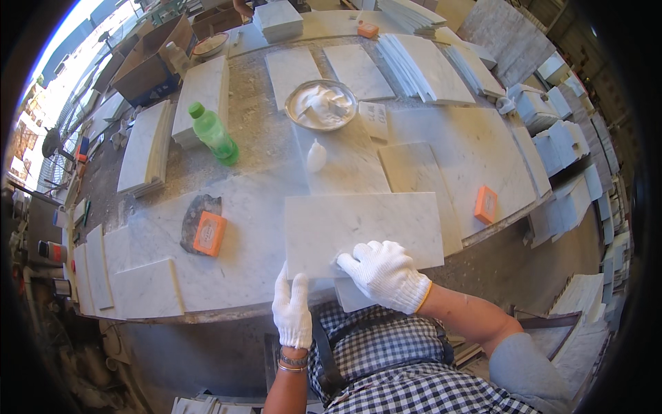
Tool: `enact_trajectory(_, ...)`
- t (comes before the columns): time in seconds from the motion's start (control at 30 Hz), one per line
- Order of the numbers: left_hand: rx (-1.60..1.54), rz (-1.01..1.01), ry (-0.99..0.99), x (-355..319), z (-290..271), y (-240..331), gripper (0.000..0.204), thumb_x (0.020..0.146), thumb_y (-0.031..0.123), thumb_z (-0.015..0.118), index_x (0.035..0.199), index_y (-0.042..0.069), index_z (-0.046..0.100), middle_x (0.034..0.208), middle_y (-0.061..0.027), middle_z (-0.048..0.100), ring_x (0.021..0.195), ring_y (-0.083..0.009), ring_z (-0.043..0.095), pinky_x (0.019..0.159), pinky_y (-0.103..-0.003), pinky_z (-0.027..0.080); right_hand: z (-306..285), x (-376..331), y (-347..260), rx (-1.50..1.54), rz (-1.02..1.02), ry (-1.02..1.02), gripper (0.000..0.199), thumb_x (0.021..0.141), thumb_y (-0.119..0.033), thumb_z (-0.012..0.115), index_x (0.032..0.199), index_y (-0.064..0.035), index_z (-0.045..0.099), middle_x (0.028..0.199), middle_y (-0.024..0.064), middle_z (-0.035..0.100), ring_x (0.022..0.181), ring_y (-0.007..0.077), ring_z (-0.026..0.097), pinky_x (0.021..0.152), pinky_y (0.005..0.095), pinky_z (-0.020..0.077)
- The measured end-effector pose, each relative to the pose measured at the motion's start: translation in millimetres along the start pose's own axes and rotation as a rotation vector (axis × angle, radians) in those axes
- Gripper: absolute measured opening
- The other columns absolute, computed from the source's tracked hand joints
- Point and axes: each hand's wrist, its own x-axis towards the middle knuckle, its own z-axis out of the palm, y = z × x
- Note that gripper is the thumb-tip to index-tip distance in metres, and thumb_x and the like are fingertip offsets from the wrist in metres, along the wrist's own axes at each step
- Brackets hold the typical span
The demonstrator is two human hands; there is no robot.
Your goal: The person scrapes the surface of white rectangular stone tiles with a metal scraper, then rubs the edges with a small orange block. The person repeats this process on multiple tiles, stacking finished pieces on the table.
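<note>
A rectangular white marble tile (369, 219) with faint grey veins lies before me at the near edge of the table. My left hand (292, 314), in a white knit glove, grips the tile's lower left corner. On its front part rests my right hand (389, 272), gloved the same way, with the fingers drawn together against the surface. Whatever is at those fingertips is too small to make out. Below the tile's near edge, a part of another pale slab (352, 295) shows between my hands.
Beyond the tile stand a white bottle (316, 156) and a metal bowl of white paste (321, 105). A green plastic bottle (213, 133) is to the left. Orange blocks lie left (209, 234) and right (485, 205). Tile stacks (424, 67) line the far side.
</note>
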Motion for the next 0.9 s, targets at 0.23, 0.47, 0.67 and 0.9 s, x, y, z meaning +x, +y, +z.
enact_trajectory(0.23, 0.081, -0.121, -0.009, 3.0, -5.7, -3.8, 0.044, 0.107, 0.031, 0.060, 0.137, -0.002, 0.061, 0.121, -0.0078, 0.071, 0.107, -0.0136, 0.059, 0.097, -0.029, 0.047, 20.3, 57.5, 22.5, -0.076, -0.032, 0.045, 0.025, 0.085, -0.020, 0.064, 0.110, -0.0162, 0.068, 0.077, 0.0032, 0.057, 0.068, 0.0221, 0.063, 0.055, 0.0387, 0.0495)
enact_trajectory(0.47, 0.058, -0.130, -0.019, 3.4, -4.6, -3.9, 0.041, 0.107, 0.030, 0.059, 0.131, -0.002, 0.064, 0.111, -0.0064, 0.072, 0.101, -0.0129, 0.060, 0.094, -0.029, 0.048, 15.4, 42.2, 5.3, -0.056, 0.017, -0.037, 0.023, 0.085, -0.019, 0.064, 0.107, -0.0154, 0.067, 0.079, 0.0038, 0.059, 0.069, 0.0235, 0.064, 0.059, 0.0409, 0.0517)
enact_trajectory(0.67, 0.006, -0.155, -0.040, 4.5, -5.8, 0.9, 0.038, 0.107, 0.029, 0.059, 0.128, -0.002, 0.065, 0.106, -0.0041, 0.071, 0.097, -0.0113, 0.059, 0.090, -0.028, 0.048, 16.7, 59.6, 6.2, -0.010, 0.062, 0.003, 0.020, 0.086, -0.017, 0.064, 0.105, -0.0168, 0.069, 0.078, 0.0035, 0.062, 0.068, 0.0248, 0.066, 0.056, 0.0432, 0.0521)
enact_trajectory(0.9, 0.000, -0.145, -0.045, 4.2, -5.6, -2.3, 0.038, 0.107, 0.028, 0.061, 0.128, -0.003, 0.065, 0.108, -0.0032, 0.071, 0.098, -0.0109, 0.058, 0.090, -0.028, 0.048, -3.8, -4.5, -7.7, 0.109, 0.105, -0.071, 0.017, 0.085, -0.017, 0.067, 0.102, -0.0192, 0.071, 0.074, 0.0039, 0.060, 0.065, 0.0244, 0.066, 0.055, 0.0414, 0.0528)
